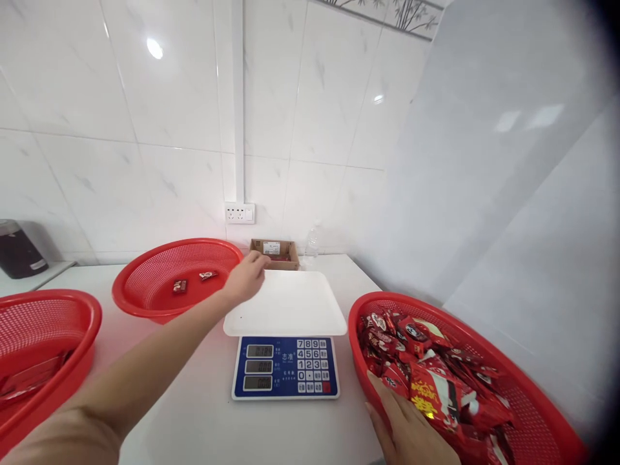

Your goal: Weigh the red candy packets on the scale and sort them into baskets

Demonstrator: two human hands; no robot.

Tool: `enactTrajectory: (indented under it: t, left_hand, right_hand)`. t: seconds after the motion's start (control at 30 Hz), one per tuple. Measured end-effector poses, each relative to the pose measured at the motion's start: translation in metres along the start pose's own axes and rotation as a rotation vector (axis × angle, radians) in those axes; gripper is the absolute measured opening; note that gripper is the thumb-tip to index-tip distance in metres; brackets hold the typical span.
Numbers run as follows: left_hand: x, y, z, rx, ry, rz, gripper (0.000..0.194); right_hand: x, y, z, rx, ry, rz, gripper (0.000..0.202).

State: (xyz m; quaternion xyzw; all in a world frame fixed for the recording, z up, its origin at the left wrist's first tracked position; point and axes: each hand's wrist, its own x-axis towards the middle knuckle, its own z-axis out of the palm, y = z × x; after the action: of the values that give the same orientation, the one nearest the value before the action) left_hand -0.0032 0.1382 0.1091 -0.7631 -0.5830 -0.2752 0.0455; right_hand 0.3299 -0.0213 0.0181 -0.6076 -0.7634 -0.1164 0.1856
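My left hand (248,274) reaches over the back left corner of the white scale's tray (290,307), its fingers curled; whatever they hold, if anything, is hidden. Just behind it stands a small cardboard box (287,263) with a white label and something red inside. At the lower right, my right hand (409,423) rests on the near left rim of a red basket (537,413), fingers spread, beside many red snack packets (431,387). Nothing lies on the scale tray except a tiny dark speck. The blue keypad panel (287,366) faces me.
Two small packets (180,286) lie in a red basket (138,284) at the left. Another red basket (87,323) with red packets stands at the lower left. A clear bottle (312,240) is by the wall; a dark container (20,250) stands far left.
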Motion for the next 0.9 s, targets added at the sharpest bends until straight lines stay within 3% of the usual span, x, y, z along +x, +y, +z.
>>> enactTrajectory:
  t: [0.07, 0.17, 0.27, 0.33, 0.43, 0.53, 0.63, 0.73, 0.9]
  left_hand:
    - [-0.010, -0.029, -0.016, 0.001, 0.109, -0.064, 0.032]
    - [-0.031, -0.070, -0.026, 0.103, 0.094, -0.161, 0.034]
    - [-0.051, -0.088, -0.024, 0.225, 0.127, -0.282, 0.040]
    - [-0.063, -0.081, -0.022, 0.144, 0.251, -0.257, 0.040]
    - [-0.084, -0.045, -0.019, -0.076, 0.466, -0.157, 0.034]
    - [-0.108, -0.007, -0.006, -0.219, 0.590, -0.097, 0.028]
    - [-0.128, 0.012, 0.017, -0.260, 0.582, -0.064, 0.024]
    - [-0.139, 0.011, 0.035, -0.247, 0.479, -0.032, 0.023]
    - [-0.144, 0.002, 0.038, -0.242, 0.468, -0.025, 0.019]
  right_hand:
    - [0.000, -0.003, 0.000, 0.008, -0.005, 0.022, 0.037]
    - [-0.001, -0.011, -0.004, 0.026, -0.016, 0.062, 0.039]
    - [0.001, -0.017, -0.016, 0.098, -0.112, 0.133, 0.041]
    - [0.005, -0.016, -0.029, 0.212, -0.198, 0.160, 0.043]
    - [0.018, -0.007, -0.050, 0.389, -0.302, 0.125, 0.047]
    - [0.035, 0.011, -0.064, 0.303, -0.313, 0.160, 0.048]
    - [0.050, 0.032, -0.064, 0.028, -0.423, 0.275, 0.057]
    - [0.058, 0.049, -0.062, -0.088, -0.511, 0.292, 0.058]
    - [0.077, 0.059, -0.073, 0.008, -0.408, 0.357, 0.043]
